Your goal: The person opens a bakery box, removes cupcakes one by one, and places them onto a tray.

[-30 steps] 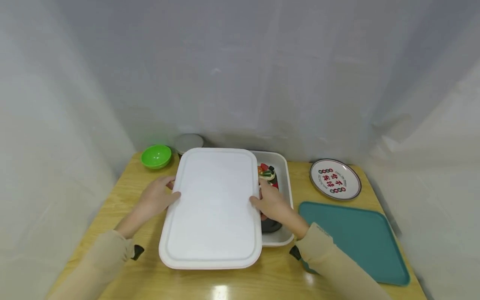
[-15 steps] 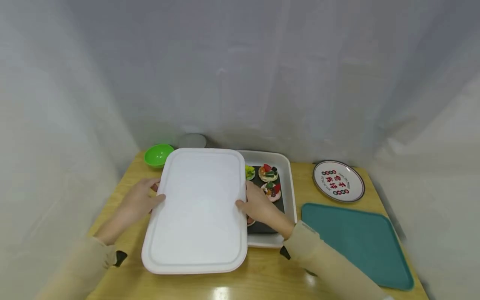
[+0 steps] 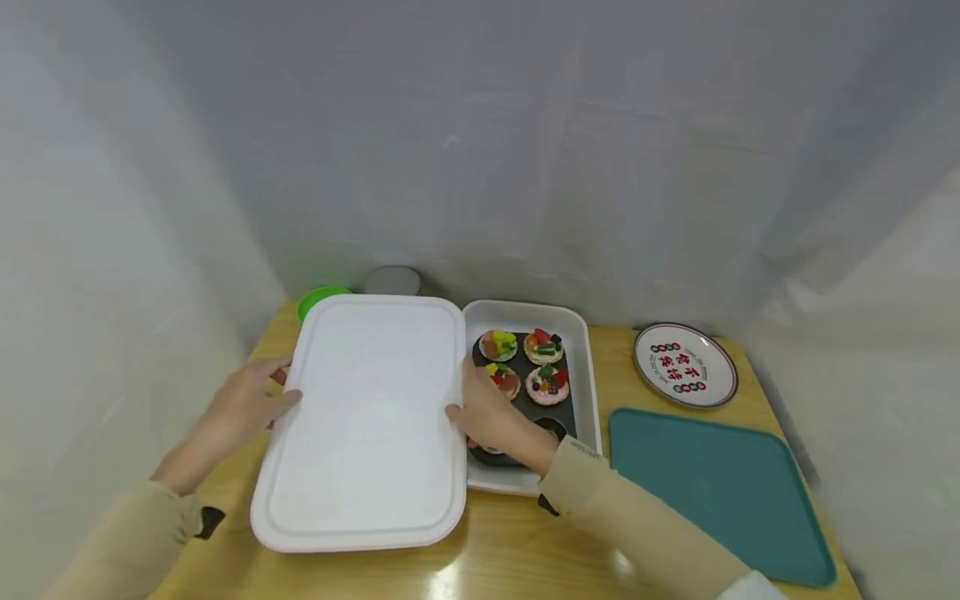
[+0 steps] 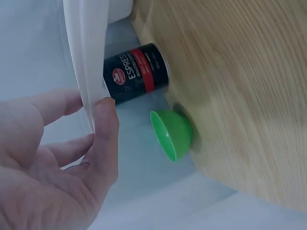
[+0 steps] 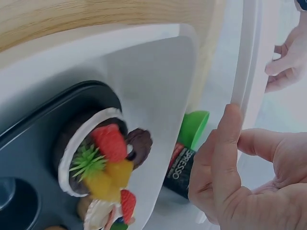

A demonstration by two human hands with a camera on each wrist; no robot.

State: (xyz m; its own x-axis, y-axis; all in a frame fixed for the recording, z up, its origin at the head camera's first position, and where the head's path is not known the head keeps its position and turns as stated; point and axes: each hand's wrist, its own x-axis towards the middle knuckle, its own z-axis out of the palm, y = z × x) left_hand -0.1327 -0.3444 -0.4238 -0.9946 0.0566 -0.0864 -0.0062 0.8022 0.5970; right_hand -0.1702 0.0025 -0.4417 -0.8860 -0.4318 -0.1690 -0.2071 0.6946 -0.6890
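The white lid point(image 3: 371, 425) had slid leftward since the earlier head frames, both hands travelling with it, and more of the white box point(image 3: 592, 392) had come into sight. In the head view now, we saw the left hand point(image 3: 242, 410) and the right hand point(image 3: 491, 414) holding the lid by opposite long edges, thumbs on top. It hid the box's left edge; we could not tell whether the two touched. Inside the box sat a dark muffin tin point(image 3: 534, 412) with fruit-topped tarts point(image 3: 547, 386), four of them largely visible, and a vacant cup nearer the person. We judged that the shift left the tin's contents easier to reach, though the lid was not yet set down. The decorated plate point(image 3: 686, 365) and teal tray point(image 3: 720, 496) lay to the right on the desk point(image 3: 517, 542).

From the left wrist, we saw thumb and fingers closed in a pinch on the lid's rim, above the desk, with the espresso can point(image 4: 136, 72) and green bowl point(image 4: 172, 134) beyond.

From the right wrist, we found the right hand pinching the lid's edge likewise, clear of the tarts, which stayed within the box.
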